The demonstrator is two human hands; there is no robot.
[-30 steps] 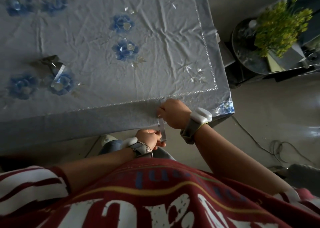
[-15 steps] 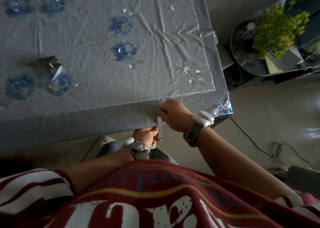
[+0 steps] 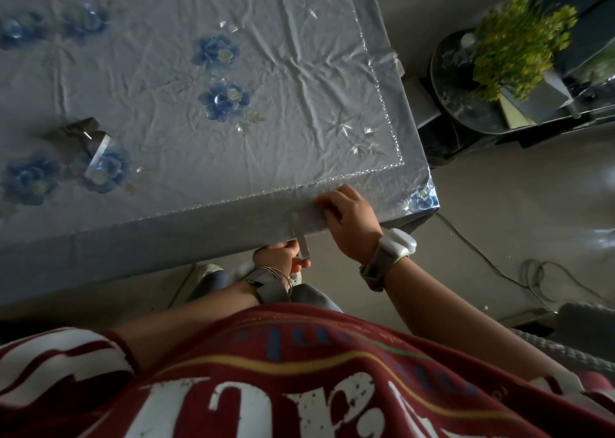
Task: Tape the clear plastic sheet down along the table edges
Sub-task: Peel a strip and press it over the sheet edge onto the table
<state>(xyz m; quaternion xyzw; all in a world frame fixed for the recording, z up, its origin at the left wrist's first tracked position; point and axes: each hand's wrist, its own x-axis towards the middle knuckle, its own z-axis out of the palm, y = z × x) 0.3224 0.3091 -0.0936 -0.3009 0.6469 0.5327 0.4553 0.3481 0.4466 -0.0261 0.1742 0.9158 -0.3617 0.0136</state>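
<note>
Two hands work at the near edge of the bench (image 3: pixel 100 238), close to its near right corner. The clear plastic sheet (image 3: pixel 233 54) lies wrinkled over the flowered cloth and folds down over that edge. The right hand (image 3: pixel 349 218) presses flat on the fold, fingers (image 3: pixel 324 201) spread, grasping nothing. The left hand (image 3: pixel 279 256), just below the edge, pinches the lower end of a tape strip (image 3: pixel 301 238) whose upper end is stuck to the sheet. A tape dispenser (image 3: pixel 85 138) sits toward the bench's left side.
</note>
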